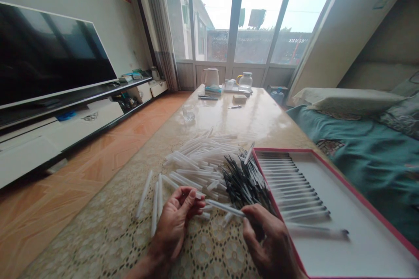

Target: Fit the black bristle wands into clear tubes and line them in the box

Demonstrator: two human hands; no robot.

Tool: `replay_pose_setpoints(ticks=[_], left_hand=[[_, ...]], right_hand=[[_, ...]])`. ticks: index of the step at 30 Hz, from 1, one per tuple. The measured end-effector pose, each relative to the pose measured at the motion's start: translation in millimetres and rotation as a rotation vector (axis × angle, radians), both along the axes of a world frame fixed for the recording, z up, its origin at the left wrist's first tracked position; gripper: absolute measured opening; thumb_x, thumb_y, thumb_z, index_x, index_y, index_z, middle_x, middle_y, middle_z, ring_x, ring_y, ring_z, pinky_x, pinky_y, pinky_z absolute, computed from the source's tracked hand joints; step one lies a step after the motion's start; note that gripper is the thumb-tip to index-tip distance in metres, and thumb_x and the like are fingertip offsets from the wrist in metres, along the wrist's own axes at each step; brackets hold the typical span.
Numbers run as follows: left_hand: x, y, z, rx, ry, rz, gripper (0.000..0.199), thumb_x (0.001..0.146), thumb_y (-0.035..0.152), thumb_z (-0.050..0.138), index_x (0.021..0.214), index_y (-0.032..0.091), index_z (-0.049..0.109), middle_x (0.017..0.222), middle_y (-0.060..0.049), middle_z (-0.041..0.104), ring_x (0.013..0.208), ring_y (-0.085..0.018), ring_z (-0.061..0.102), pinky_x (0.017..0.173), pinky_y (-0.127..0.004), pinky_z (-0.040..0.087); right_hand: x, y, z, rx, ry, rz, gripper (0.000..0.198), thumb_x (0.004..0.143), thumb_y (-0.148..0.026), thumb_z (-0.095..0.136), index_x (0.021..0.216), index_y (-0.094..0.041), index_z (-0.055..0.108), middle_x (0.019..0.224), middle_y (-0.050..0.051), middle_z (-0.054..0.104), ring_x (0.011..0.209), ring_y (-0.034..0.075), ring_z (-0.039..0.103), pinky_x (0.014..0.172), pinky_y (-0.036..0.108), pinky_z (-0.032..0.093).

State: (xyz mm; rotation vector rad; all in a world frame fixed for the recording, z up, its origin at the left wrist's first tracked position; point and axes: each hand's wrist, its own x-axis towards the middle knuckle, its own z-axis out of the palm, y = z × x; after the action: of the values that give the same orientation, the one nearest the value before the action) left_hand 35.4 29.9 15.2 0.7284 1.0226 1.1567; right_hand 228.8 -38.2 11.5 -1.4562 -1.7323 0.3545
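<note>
My right hand (270, 237) pinches the near end of a translucent pen barrel (225, 208) between thumb and fingers, and the barrel points left toward my other hand. My left hand (180, 216) is closed, thumb pressed against curled fingers close to the barrel's far tip; what it pinches there is too small to make out. Beyond both hands lies a loose heap of whitish, translucent pen barrels (199, 152). Beside the heap, a bundle of thin black pen refills (244, 181) leans against a red-rimmed box (363, 187). Inside the box, pens with dark ends (291, 187) lie in a row.
A patterned cover lies over the long table (209, 253). Farther back stand a glass cup (189, 113), a small box (239, 99), a kettle (211, 77) and a glass jug (246, 81). A sofa (363, 144) borders the right side; a TV cabinet (91, 122) is left.
</note>
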Motion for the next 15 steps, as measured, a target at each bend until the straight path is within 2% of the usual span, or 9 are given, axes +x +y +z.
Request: replay_pose_setpoints(ticks=[9,12,15], left_hand=[[4.2,-7.5,-2.4,0.007,-0.017,-0.092,0.021,0.073,0.028,0.074,0.081,0.016,0.06,0.069,0.0,0.07,0.066,-0.015,0.069,0.06,-0.024,0.054],[3.7,-8.8,-2.5,0.036,0.024,-0.136,0.019,0.075,0.029,0.072,0.077,0.015,0.059,0.065,0.001,0.068,0.059,-0.012,0.065,0.053,-0.02,0.05],[3.2,-8.0,-4.5,0.059,0.05,-0.201,0.022,0.076,0.031,0.071,0.073,0.016,0.056,0.06,0.003,0.065,0.048,-0.007,0.056,0.042,-0.015,0.041]], right_hand=[[-2.0,1.7,-2.3,-0.012,-0.047,0.024,0.014,0.088,-0.021,0.042,0.082,-0.02,0.055,0.066,-0.001,0.054,0.051,0.012,0.049,0.05,0.023,0.036],[2.2,3.2,-1.8,-0.052,-0.095,0.066,0.014,0.089,-0.02,0.042,0.085,-0.019,0.056,0.067,0.0,0.056,0.053,0.012,0.051,0.052,0.023,0.037],[7.3,5.3,-2.3,-0.069,-0.277,0.129,0.013,0.091,-0.022,0.045,0.087,-0.02,0.057,0.071,0.001,0.06,0.06,0.014,0.057,0.057,0.025,0.037]])
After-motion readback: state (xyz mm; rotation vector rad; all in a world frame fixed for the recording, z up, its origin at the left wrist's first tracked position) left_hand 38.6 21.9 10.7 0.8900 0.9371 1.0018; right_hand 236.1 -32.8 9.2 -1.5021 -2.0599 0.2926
